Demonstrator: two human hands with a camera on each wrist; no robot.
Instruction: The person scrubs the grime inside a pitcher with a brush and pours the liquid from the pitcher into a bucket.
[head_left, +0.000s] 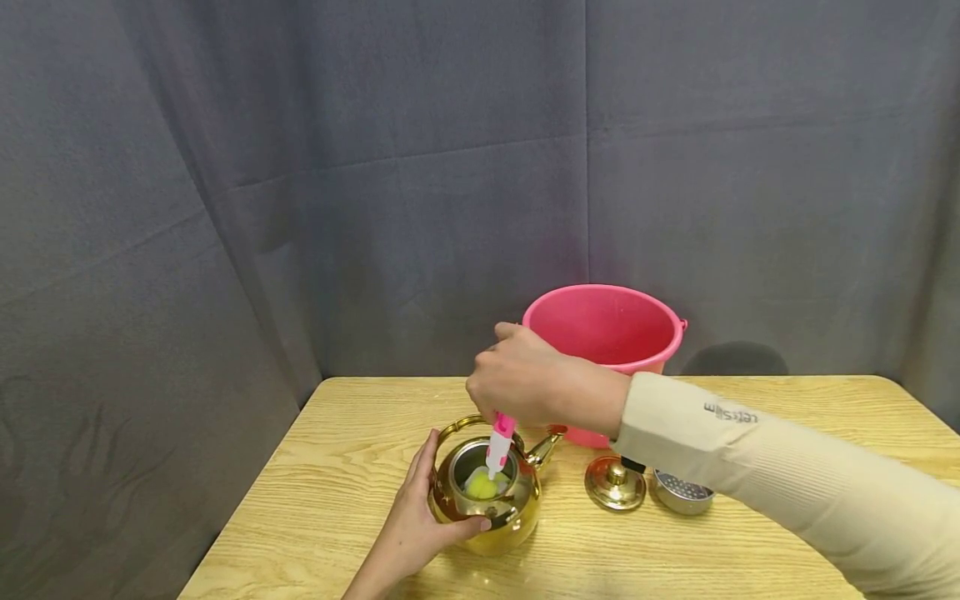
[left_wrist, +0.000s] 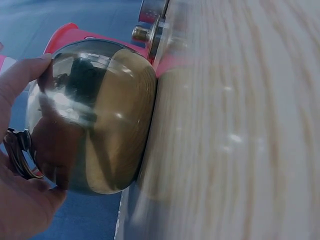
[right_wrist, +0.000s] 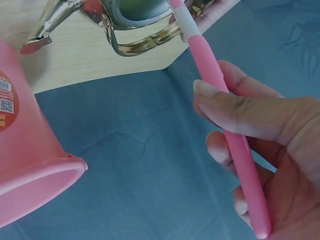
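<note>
A gold kettle [head_left: 517, 521] stands upright on the wooden table, its top uncovered and its spout pointing toward the far right. My left hand [head_left: 422, 515] holds the kettle's side, thumb at the near side of the body and fingers at the far left by the handle. From above, my right hand [head_left: 525, 379] grips a sponge bottle brush [right_wrist: 210, 65] by its pink handle. The brush's white neck goes down through the kettle's opening. A yellow-and-white sponge head [head_left: 482, 486] shows inside; its lower part is hidden by the kettle wall.
Behind the kettle stands a pink bucket [head_left: 600, 321], partly covered by my right forearm. The gold kettle lid [head_left: 615, 493] lies on the table right of the kettle, with a perforated metal strainer [head_left: 684, 502] beside it. A grey curtain [head_left: 450, 208] hangs behind the table.
</note>
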